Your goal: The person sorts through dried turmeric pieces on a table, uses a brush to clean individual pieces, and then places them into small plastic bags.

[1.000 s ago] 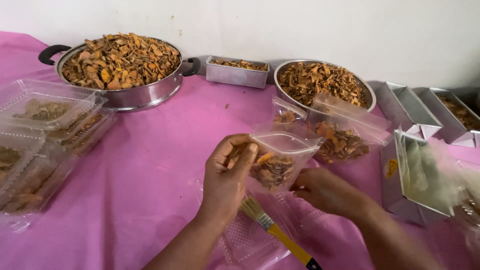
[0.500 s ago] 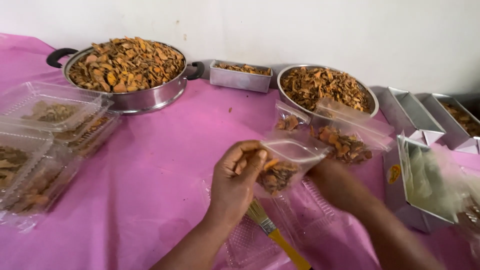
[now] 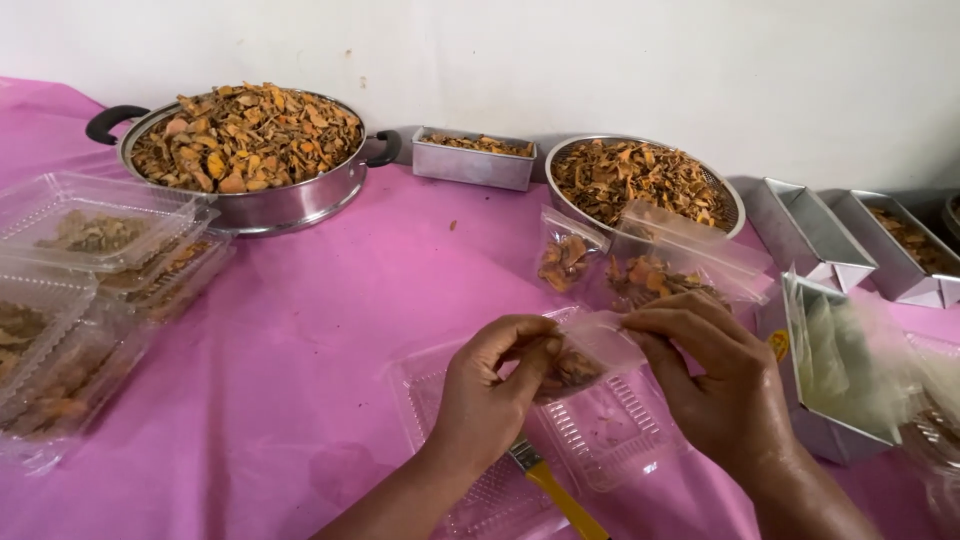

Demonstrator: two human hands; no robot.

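Both hands, left (image 3: 490, 390) and right (image 3: 715, 370), pinch one small clear bag (image 3: 585, 352) of orange-brown chips between them. It hangs just above an open clear tray (image 3: 600, 440) on the pink cloth (image 3: 330, 330), beside a yellow-handled brush (image 3: 555, 490).

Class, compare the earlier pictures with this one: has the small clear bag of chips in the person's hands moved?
Yes. The small clear bag has come down toward the clear tray on the pink cloth, farther from the round colander of chips; both hands still hold it.

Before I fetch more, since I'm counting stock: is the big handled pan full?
Full: the pan is heaped above its rim with orange-brown dried pieces.
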